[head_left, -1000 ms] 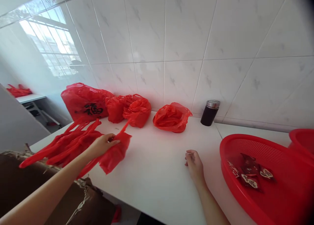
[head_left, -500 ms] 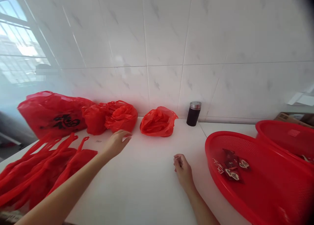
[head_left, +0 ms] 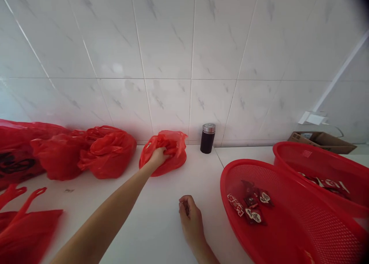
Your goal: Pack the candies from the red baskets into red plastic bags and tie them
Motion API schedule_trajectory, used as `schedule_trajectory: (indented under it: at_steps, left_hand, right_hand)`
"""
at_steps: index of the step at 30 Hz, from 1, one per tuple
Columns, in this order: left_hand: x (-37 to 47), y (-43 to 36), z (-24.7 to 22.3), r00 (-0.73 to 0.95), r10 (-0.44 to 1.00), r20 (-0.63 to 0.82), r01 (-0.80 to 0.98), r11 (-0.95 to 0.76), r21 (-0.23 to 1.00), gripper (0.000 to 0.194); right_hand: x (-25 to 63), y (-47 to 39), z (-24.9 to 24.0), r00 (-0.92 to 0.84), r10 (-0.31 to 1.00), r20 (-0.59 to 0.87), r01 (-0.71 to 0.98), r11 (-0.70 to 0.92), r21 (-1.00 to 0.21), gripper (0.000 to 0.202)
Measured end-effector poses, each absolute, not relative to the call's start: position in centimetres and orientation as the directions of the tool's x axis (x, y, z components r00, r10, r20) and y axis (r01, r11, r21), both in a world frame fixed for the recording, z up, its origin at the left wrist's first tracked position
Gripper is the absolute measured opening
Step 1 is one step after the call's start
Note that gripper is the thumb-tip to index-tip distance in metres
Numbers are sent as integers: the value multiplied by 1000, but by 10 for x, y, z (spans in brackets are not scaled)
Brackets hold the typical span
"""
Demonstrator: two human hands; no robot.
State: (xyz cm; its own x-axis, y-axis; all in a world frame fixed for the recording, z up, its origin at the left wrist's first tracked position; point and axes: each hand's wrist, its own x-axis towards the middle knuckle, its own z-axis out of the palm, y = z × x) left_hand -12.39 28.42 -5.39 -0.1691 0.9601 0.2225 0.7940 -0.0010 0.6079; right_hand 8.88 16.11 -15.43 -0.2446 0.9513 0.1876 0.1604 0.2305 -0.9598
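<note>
Left hand (head_left: 159, 156) is in a red bag (head_left: 176, 163), its grip I can't tell from here; right hand (head_left: 191, 220) is curled closed, red basket (head_left: 288, 221) to its right.

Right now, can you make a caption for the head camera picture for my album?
Left hand in an open red bag, right hand curled beside a red basket of small packets.

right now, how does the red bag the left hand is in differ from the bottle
The bag is red and crumpled; the bottle is dark with a silver lid.
The bag spreads wide, while the bottle is narrow and upright.
The bag gapes open with the left hand inside; the bottle is lidded and no hand touches it.
Both stand on the white table, near the tiled wall.
</note>
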Motion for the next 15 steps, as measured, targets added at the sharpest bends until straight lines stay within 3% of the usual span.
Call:
schedule_trajectory:
  at_steps: [2, 6, 11, 15]
  left_hand:
    - [-122, 285, -46, -220, 967, 126, 770, 93, 631, 31]
    - [-111, 274, -30, -205, 979, 18, 722, 138, 678, 33]
    - [-100, 242, 2, -170, 985, -2, 627, 110, 771, 36]
    - [-103, 213, 39, -203, 976, 73, 481, 35, 876, 46]
  right_hand:
    - [80, 158, -138, -247, 923, 296, 208, 348, -914, 22]
    - [54, 170, -102, -311, 810, 496, 404, 586, -703, 45]
    - [25, 218, -104, -305, 874, 378, 665, 480, -573, 40]
    - [15, 253, -118, -347, 909, 232, 728, 417, -544, 39]
